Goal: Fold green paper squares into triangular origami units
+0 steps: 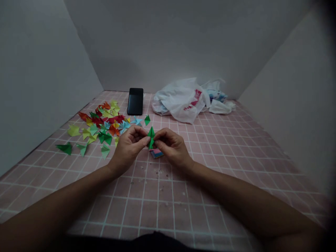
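Note:
Between my two hands stands a small folded piece of green paper, a narrow pointed diamond. My left hand pinches its left edge between thumb and fingers. On the other side, my right hand is closed on its right edge, with the fingertips partly hidden. Just below the green paper lies a small stack of coloured paper squares, half covered by my right hand. Another green folded paper lies on the table a little beyond my hands.
A pile of folded paper figures in several colours spreads on the left. At the back are a black phone and a white plastic bag, with crumpled white wrapping beside it. Walls enclose the pink tiled-pattern tabletop.

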A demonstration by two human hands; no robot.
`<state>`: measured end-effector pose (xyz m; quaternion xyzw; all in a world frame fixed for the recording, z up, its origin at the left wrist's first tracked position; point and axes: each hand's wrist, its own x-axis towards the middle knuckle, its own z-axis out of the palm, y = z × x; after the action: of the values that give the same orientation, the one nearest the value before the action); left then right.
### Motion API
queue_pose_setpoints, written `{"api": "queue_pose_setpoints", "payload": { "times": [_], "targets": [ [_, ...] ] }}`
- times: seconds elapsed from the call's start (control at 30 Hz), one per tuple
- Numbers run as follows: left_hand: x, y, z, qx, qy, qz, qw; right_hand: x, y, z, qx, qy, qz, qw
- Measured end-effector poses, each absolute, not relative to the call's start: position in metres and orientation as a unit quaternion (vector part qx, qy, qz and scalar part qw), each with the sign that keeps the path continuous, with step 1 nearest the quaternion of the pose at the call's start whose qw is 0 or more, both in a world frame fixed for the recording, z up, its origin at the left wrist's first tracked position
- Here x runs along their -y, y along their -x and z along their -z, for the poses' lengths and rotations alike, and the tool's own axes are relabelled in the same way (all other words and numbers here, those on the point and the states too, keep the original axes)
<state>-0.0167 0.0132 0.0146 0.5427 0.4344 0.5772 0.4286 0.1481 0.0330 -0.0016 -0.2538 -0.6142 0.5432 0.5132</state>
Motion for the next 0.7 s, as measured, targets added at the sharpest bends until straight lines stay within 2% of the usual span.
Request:
{"api": "queue_pose_setpoints", "payload": {
  "times": [0.23,0.4,0.57,0.7],
  "targets": [
    [-0.013,0.0158,-0.0149,-0.438,-0.577,-0.55,0.416,-0.0372,-0.1503,0.0023,0.556,0.285,-0.608,0.489],
    [-0.0137,0.0178,-0.0117,-0.442,-0.551,-0.535,0.463,-0.0404,-0.1502,0.0066,0.558,0.295,-0.609,0.481],
    [-0.0161,0.0188,-0.0088,-0.433,-0.554,-0.466,0.537,-0.0385,-0.1495,0.0076,0.56,0.307,-0.6,0.483],
    [-0.0162,0.0195,-0.0119,-0.462,-0.55,-0.44,0.539,-0.0379,-0.1506,0.0043,0.558,0.319,-0.598,0.479]
  ]
}}
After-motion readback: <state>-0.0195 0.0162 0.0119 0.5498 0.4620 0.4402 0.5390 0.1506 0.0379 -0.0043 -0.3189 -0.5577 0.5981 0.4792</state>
